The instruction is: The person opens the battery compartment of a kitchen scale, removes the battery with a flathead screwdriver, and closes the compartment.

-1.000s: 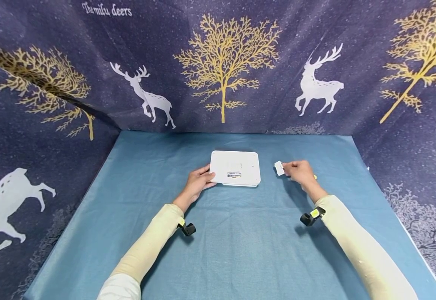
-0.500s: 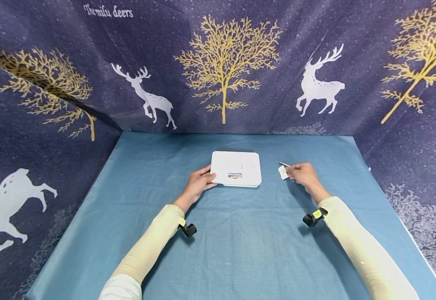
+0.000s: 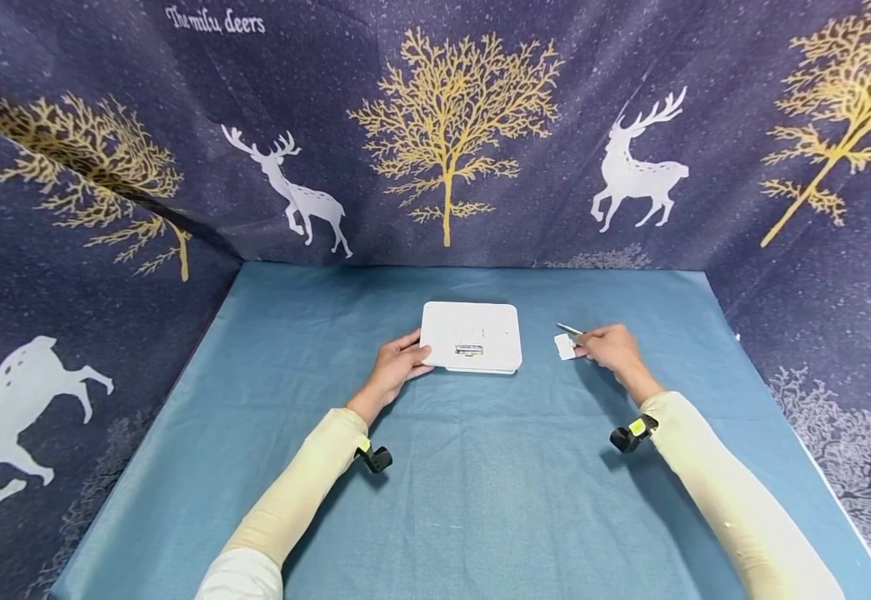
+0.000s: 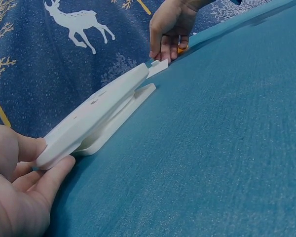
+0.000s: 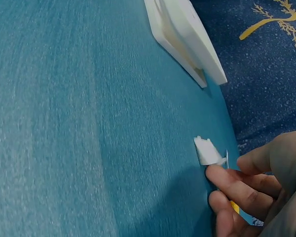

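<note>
In the head view my left hand (image 3: 396, 365) pinches the left edge of a flat white device (image 3: 473, 325), thumb on top and fingers underneath. Its upward face has an open battery compartment (image 3: 469, 350). The left wrist view shows the device tilted, with a thinner white plate (image 4: 119, 121) below its body. My right hand (image 3: 611, 346) is low over the table, fingers bent and thumb apart from them. A fingertip is right at the edge of a small white battery cover (image 5: 207, 151). A thin shaft (image 3: 568, 328), seemingly a screwdriver's, runs under this hand; the rest is hidden.
Blue cloth (image 3: 450, 483) covers the table. Behind it hangs a dark blue curtain (image 3: 510, 225) printed with deer and trees. A black wrist camera (image 3: 375, 458) is strapped to the left sleeve, and another camera (image 3: 630, 437) to the right one.
My right hand has brought the battery cover down and slightly right, then drawn back a little from it. The thin shaft has come into sight behind the cover. The left hand and device stay put.
</note>
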`<state>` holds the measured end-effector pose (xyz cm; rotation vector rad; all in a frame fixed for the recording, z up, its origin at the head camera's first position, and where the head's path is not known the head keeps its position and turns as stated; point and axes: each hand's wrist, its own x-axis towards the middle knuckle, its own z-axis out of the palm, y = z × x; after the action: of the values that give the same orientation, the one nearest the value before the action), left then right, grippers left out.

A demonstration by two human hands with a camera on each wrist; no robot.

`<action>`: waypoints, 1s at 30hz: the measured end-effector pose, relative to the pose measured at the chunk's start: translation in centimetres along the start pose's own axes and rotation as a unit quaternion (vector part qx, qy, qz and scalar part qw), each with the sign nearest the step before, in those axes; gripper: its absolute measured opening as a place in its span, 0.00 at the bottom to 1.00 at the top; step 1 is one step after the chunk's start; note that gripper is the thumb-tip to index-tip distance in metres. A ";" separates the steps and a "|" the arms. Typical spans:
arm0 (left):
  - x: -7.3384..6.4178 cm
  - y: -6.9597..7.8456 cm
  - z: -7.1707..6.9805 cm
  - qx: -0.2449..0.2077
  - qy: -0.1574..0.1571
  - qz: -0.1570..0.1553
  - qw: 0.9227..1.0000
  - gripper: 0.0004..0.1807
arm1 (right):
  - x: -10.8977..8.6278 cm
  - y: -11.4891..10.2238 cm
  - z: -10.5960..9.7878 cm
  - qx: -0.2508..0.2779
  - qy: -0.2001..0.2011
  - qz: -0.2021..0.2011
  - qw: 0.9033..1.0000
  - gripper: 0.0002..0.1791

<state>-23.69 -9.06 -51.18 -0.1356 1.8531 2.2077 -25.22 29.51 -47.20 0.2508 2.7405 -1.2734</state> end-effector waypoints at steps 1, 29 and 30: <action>0.0 0.0 0.0 0.000 0.000 0.000 1.000 0.32 | 0.0 0.0 -0.1 0.001 -0.001 0.002 1.000 0.19; 0.1 0.0 -0.1 -0.014 -0.004 -0.007 1.000 0.32 | -1.5 2.2 -4.4 -0.173 0.102 -0.127 0.971 0.15; 0.2 0.0 -0.1 -0.015 -0.005 -0.007 1.000 0.32 | -1.5 2.5 -4.3 -0.180 0.101 -0.122 0.971 0.15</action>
<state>-23.85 -9.11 -51.19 -0.1438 1.8080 2.2241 -23.36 34.26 -46.01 0.0093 3.1912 -0.8020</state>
